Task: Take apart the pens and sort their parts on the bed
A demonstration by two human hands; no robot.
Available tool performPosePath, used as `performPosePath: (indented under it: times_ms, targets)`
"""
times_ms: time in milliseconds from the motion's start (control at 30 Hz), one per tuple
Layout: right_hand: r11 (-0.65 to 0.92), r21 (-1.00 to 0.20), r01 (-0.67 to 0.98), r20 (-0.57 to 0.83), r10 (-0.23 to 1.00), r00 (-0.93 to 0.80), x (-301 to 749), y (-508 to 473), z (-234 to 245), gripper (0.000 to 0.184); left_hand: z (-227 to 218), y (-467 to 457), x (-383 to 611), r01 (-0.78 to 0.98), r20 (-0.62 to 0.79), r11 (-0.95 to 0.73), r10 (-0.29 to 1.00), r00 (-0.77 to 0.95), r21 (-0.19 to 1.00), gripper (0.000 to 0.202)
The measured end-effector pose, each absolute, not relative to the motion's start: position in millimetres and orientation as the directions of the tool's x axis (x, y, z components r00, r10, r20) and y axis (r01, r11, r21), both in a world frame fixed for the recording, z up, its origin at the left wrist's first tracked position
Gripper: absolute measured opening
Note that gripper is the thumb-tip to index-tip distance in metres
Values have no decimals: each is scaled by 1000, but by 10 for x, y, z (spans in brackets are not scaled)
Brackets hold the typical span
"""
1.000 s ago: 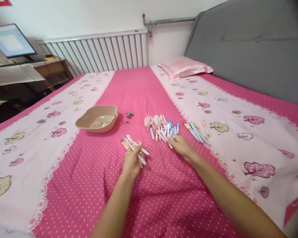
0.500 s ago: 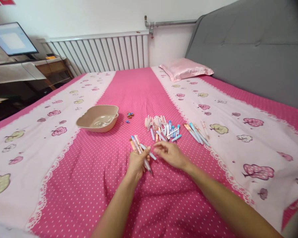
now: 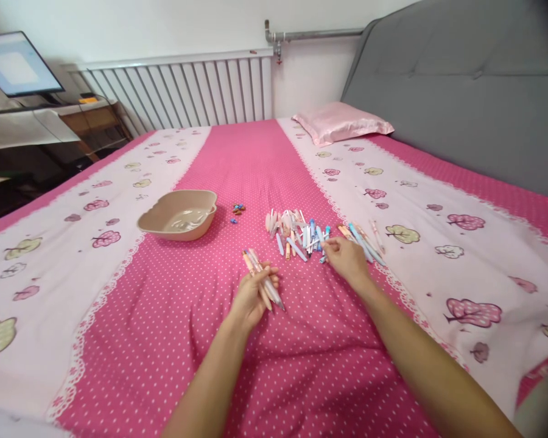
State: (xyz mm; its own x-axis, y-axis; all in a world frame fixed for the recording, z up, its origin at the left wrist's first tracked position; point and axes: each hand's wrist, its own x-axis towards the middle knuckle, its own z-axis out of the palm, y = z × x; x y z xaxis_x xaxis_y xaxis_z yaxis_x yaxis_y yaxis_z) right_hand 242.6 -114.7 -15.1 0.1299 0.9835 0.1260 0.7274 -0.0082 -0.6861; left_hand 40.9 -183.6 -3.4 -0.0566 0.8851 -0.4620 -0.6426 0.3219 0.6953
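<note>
My left hand (image 3: 250, 293) is closed around several pens (image 3: 257, 266), peach and pale pink, fanned out toward the far side. Their lower ends stick out past the fingers. Over the right edge of a loose pile of pens (image 3: 288, 226), my right hand (image 3: 347, 258) pinches a light blue pen (image 3: 320, 235); its lower end is hidden by the fingers. The pile mixes pink, white, peach and blue pens. Just right of that hand lies a smaller group of pens (image 3: 368, 243), in orange, blue and pale pink.
A beige plastic basin (image 3: 164, 229) with small whitish pieces inside stands on the bed at left. Beside it lie several small blue and brown bits (image 3: 238, 210). A pink pillow (image 3: 342, 123) rests near the grey headboard (image 3: 461, 97). Behind are a radiator (image 3: 187, 91) and a monitor (image 3: 21, 64).
My right hand has moved right, away from my left hand, to the pile's right edge. The pale blue pen that stuck out across my left hand is gone from there.
</note>
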Motion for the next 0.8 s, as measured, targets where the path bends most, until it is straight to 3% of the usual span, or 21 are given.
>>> performPosePath:
  times_ms: [67, 133, 200, 267, 333, 400, 567, 700, 800]
  targets:
    - [67, -613, 787, 246, 963, 110, 2416, -1176, -131, 31, 4, -1837, 412, -671, -472, 337, 881, -21, 660, 13]
    - [152, -619, 771, 305, 951, 57, 2331, -1260, -108, 32, 32, -1842, 418, -693, -463, 330, 887, -7, 642, 16]
    - [195, -773, 604, 185, 980, -79, 2196, -1374, -105, 33, 43, -1851, 425, -695, -433, 302, 901, -15, 653, 20]
    - [101, -933, 345, -23, 941, -337, 2044, -1496, -133, 37, 32, -1858, 430, -682, -407, 279, 913, -29, 676, 23]
    - [-80, -979, 187, -167, 840, -516, 1909, -1607, -180, 39, 7, -1863, 435, -665, -378, 260, 925, -37, 700, 27]
    - [-180, -974, 140, -228, 754, -616, 1815, -1689, -220, 40, -19, -1868, 440, -649, -343, 239, 939, -35, 722, 31]
    - [-190, -980, 65, -189, 770, -610, 1757, -1743, -228, 38, -8, -1881, 446, -628, -318, 242, 948, -9, 740, 32]
    - [-216, -976, 18, -193, 828, -526, 1744, -1733, -237, 38, 30, -1899, 451, -595, -332, 274, 943, 13, 755, 21]
    - [-153, -987, 48, -154, 822, -549, 1733, -1741, -272, 41, 3, -1909, 452, -529, -348, 314, 937, 38, 788, 15]
